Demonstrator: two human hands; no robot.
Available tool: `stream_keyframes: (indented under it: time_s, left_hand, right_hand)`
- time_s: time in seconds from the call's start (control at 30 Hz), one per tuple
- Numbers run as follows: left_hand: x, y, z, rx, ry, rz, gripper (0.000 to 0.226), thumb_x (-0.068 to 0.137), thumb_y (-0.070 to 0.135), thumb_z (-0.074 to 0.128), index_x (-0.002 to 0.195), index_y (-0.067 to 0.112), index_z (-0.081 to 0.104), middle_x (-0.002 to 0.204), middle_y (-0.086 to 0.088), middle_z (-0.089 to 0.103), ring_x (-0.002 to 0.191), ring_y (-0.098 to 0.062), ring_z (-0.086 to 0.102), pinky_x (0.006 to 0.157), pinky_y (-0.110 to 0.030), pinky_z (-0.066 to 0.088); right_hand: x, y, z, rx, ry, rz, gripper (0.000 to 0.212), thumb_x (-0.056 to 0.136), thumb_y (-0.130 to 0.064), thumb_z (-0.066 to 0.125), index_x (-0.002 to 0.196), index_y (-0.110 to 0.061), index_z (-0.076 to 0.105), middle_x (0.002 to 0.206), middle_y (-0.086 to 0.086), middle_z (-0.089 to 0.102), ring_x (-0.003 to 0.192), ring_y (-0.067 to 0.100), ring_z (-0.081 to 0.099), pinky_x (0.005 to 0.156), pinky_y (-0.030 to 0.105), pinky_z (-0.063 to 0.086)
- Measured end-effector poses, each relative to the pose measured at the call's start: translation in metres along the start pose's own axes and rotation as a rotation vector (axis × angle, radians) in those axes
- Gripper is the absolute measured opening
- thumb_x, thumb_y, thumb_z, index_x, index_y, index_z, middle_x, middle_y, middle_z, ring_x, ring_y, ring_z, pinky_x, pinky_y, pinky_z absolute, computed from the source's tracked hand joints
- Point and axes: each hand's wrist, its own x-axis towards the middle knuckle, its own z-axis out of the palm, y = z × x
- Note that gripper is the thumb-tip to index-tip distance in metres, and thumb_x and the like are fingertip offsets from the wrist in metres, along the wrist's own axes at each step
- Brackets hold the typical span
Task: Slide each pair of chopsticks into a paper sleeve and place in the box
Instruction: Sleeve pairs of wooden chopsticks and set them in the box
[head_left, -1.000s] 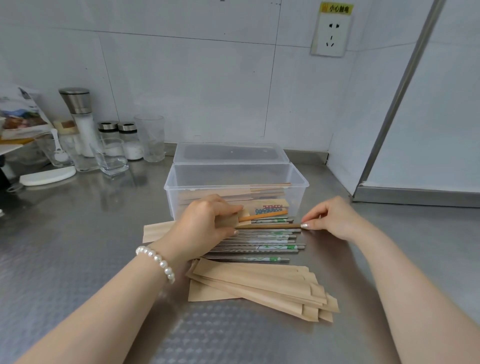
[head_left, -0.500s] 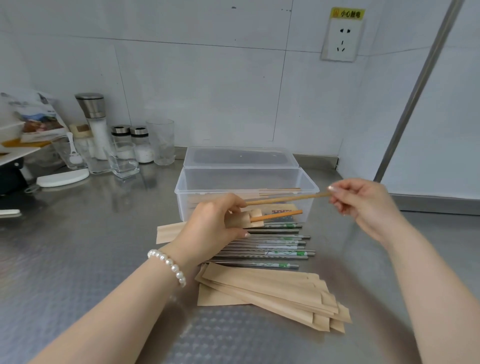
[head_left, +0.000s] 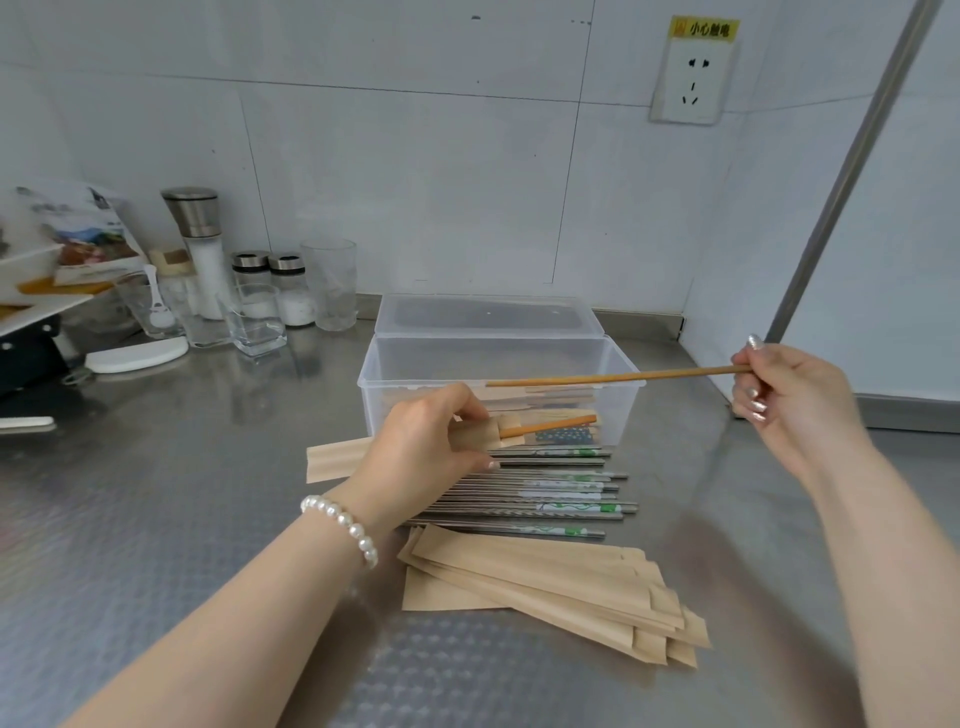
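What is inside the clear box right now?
Inside the box, a few sleeved chopstick pairs lie lengthwise on the bottom. The left hand and cloudy wall hide their exact count.

box (head_left: 498, 358): clear plastic | sleeves (head_left: 561, 582): kraft tan | wooden chopstick (head_left: 613, 376): orange-brown | metal chopsticks (head_left: 545, 493): silver, white bands with green print | bracelet (head_left: 343, 522): white pearl | counter (head_left: 156, 519): grey steel, diamond-embossed

Left hand (head_left: 423, 447) fingers curled low; right hand (head_left: 789, 397) pinching, raised.

Bright even light, soft glare on steel counter (head_left: 156, 519), wide-angle bend at edges, sharp overall
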Motion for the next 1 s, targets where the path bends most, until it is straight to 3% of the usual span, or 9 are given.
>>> stream_keyframes:
  time_s: [0.13,0.23,0.3,0.37,0.43,0.5,0.57,0.83,1.0]
  left_hand:
    - [0.000,-0.002,0.000,-0.002,0.002,0.016,0.037,0.064,0.019,0.081,0.096,0.020,0.063,0.087,0.012,0.059,0.082,-0.010,0.055,0.075,-0.022,0.045]
    - [0.000,-0.003,0.001,-0.002,0.014,0.046,0.038,0.064,0.017,0.081,0.099,0.020,0.066,0.087,0.012,0.059,0.084,-0.010,0.055,0.078,-0.021,0.045]
    - [0.000,-0.004,0.000,-0.001,0.028,0.052,0.039,0.064,0.016,0.081,0.101,0.019,0.067,0.087,0.012,0.058,0.084,-0.009,0.054,0.077,-0.018,0.044]
    - [0.001,-0.005,0.000,-0.001,0.045,0.056,0.040,0.064,0.016,0.081,0.101,0.019,0.068,0.084,0.015,0.056,0.081,-0.008,0.052,0.073,-0.010,0.040]
    - [0.001,-0.006,0.001,-0.003,0.052,0.056,0.041,0.063,0.016,0.081,0.102,0.019,0.069,0.081,0.017,0.054,0.079,-0.007,0.051,0.070,-0.005,0.035]
    - [0.001,-0.006,0.002,-0.007,0.052,0.070,0.042,0.063,0.015,0.082,0.103,0.018,0.069,0.083,0.013,0.057,0.079,-0.009,0.052,0.071,-0.005,0.035]
    - [0.002,-0.006,0.004,-0.003,0.050,0.103,0.040,0.063,0.014,0.081,0.102,0.017,0.070,0.084,0.009,0.059,0.078,-0.010,0.054,0.071,-0.006,0.037]
    - [0.002,-0.006,0.010,-0.037,0.064,0.155,0.041,0.061,0.010,0.082,0.101,0.012,0.070,0.081,0.019,0.053,0.074,0.005,0.051,0.071,0.000,0.037]
    - [0.000,-0.006,0.011,0.011,0.062,0.158,0.041,0.064,0.010,0.080,0.103,0.013,0.069,0.084,0.010,0.056,0.076,-0.008,0.053,0.070,-0.006,0.038]
  right_hand:
    - [0.003,0.006,-0.003,-0.116,0.015,-0.042,0.030,0.094,-0.010,0.047,0.066,-0.003,0.053,0.038,-0.005,0.038,0.035,0.005,0.029,0.036,0.015,0.020]
    - [0.004,0.008,-0.006,-0.147,0.023,-0.075,0.035,0.093,-0.013,0.051,0.059,-0.009,0.059,0.037,-0.002,0.038,0.035,0.004,0.029,0.036,0.015,0.021]
    - [0.004,0.007,-0.006,-0.151,0.020,-0.094,0.035,0.081,-0.035,0.066,0.051,-0.016,0.065,0.038,-0.002,0.039,0.035,0.004,0.029,0.037,0.016,0.022]
    - [0.003,0.005,-0.007,-0.143,-0.003,-0.129,0.043,0.051,-0.061,0.076,0.052,-0.019,0.068,0.038,-0.004,0.039,0.036,0.004,0.030,0.037,0.015,0.022]
    - [0.002,0.003,-0.008,-0.144,-0.009,-0.134,0.047,0.043,-0.066,0.075,0.052,-0.020,0.068,0.037,-0.007,0.038,0.035,0.003,0.030,0.037,0.015,0.022]
    - [0.001,0.002,-0.008,-0.163,0.012,-0.127,0.036,0.067,-0.051,0.072,0.052,-0.018,0.067,0.036,-0.008,0.037,0.035,0.004,0.030,0.037,0.015,0.022]
    - [0.002,0.004,-0.007,-0.213,0.036,-0.120,0.034,0.090,-0.022,0.058,0.057,-0.015,0.063,0.036,-0.007,0.037,0.035,0.005,0.028,0.039,0.016,0.021]
    - [-0.019,0.022,0.036,-0.397,-0.231,-0.004,0.025,0.093,-0.003,0.048,0.075,-0.008,0.065,0.048,0.000,0.063,0.041,0.005,0.052,0.042,0.014,0.039]
    - [-0.031,0.028,0.057,-0.382,-0.353,0.082,0.021,0.092,-0.002,0.049,0.080,-0.008,0.065,0.056,0.003,0.068,0.049,0.012,0.066,0.046,0.017,0.049]
